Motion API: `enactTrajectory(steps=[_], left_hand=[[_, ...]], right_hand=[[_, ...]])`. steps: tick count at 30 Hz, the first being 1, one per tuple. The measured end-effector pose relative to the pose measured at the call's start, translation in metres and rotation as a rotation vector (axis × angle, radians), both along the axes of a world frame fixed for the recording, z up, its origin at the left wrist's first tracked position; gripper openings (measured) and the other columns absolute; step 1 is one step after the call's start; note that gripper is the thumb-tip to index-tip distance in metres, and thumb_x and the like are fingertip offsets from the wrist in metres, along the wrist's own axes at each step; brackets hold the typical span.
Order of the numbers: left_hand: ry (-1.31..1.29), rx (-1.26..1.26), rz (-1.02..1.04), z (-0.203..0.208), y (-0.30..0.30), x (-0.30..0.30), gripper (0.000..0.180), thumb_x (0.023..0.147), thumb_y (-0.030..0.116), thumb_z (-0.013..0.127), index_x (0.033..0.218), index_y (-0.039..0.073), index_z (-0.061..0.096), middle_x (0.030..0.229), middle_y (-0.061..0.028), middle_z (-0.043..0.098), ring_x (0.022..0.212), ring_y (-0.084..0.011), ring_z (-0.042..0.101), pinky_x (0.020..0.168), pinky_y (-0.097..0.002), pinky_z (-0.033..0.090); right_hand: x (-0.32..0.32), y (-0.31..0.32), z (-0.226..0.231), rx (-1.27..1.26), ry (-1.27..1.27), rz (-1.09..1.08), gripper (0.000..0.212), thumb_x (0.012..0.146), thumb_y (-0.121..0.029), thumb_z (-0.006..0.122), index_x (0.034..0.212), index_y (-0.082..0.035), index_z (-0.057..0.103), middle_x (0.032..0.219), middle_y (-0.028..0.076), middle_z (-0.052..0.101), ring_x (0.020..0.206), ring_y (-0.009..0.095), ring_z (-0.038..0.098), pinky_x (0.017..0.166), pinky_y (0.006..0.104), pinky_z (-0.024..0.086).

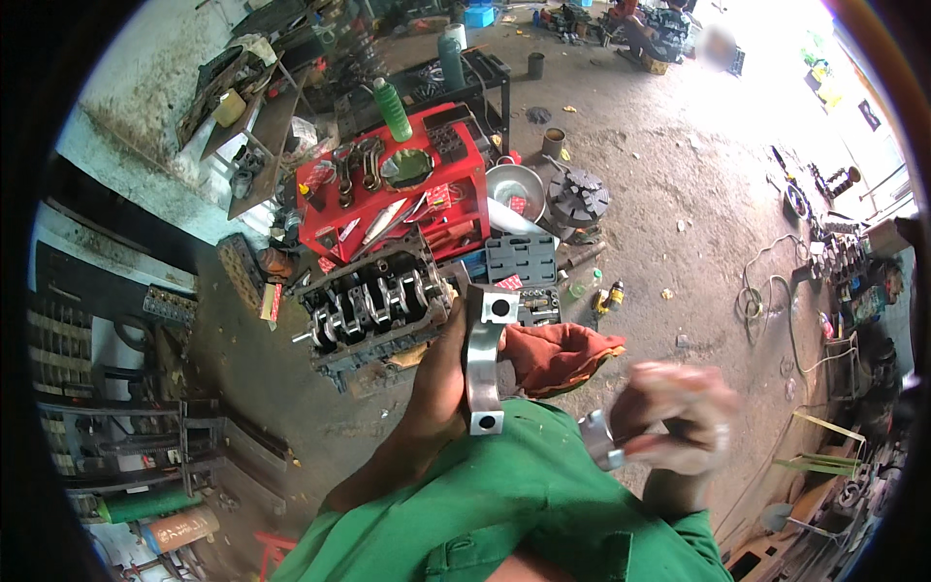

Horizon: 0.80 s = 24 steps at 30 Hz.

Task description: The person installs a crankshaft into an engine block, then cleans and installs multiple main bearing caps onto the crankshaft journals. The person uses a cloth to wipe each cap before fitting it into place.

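Note:
Upright in my left hand is a curved metal bearing cap with a bolt hole at each end. My fingers wrap its left side and back. To its right a red-brown cloth lies bunched above my green shirt; whether my fingertips touch it is hidden. My right hand, smeared by motion, is curled at the right of my body. A small silvery metal piece sits between its thumb and fingers. Beyond my left hand stands an engine block with its crankshaft showing.
A red workbench holds connecting rods, a green bottle and a tray. Near it lie a socket case, a metal basin and a yellow drill. Metal racks line the left; a person sits far off.

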<state>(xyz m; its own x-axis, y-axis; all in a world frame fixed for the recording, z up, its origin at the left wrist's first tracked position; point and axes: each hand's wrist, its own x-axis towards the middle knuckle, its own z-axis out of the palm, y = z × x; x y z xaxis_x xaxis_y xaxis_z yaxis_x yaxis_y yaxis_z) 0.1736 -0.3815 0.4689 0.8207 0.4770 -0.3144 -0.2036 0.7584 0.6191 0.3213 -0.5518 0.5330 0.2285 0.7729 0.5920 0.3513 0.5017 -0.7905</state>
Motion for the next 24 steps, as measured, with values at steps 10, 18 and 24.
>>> enactTrajectory(steps=[10, 18, 24], left_hand=[[0.139, 0.113, -0.201, 0.011, 0.004, 0.000, 0.047, 0.105, 0.048, 0.046, 0.124, 0.008, 0.060, 0.106, -0.0037, 0.066, 0.092, -0.0110, 0.065, 0.080, -0.0273, 0.054], [0.105, 0.102, -0.211, 0.009, -0.006, -0.003, 0.048, 0.102, 0.055, 0.046, 0.113, 0.011, 0.062, 0.091, 0.0008, 0.063, 0.073, -0.0075, 0.060, 0.063, -0.0251, 0.052], [0.082, 0.770, -0.183, 0.011, -0.004, -0.013, 0.047, 0.104, 0.037, 0.053, 0.142, 0.011, 0.046, 0.110, -0.0029, 0.060, 0.101, -0.0108, 0.059, 0.088, -0.0307, 0.052]], right_hand=[[-0.007, 0.028, -0.038, -0.670, -0.685, 0.158, 0.075, 0.086, -0.007, 0.059, 0.155, -0.028, 0.035, 0.074, 0.010, 0.058, 0.056, 0.029, 0.060, 0.057, 0.0444, 0.048], [0.003, 0.018, -0.019, -0.380, -0.264, 0.736, 0.078, 0.084, -0.009, 0.072, 0.154, -0.016, 0.039, 0.128, 0.014, 0.065, 0.089, 0.027, 0.069, 0.078, 0.0392, 0.054], [0.002, 0.023, -0.016, -0.651, -0.518, 0.368, 0.083, 0.084, -0.013, 0.069, 0.155, -0.034, 0.033, 0.078, 0.007, 0.065, 0.069, 0.028, 0.066, 0.065, 0.0391, 0.054]])
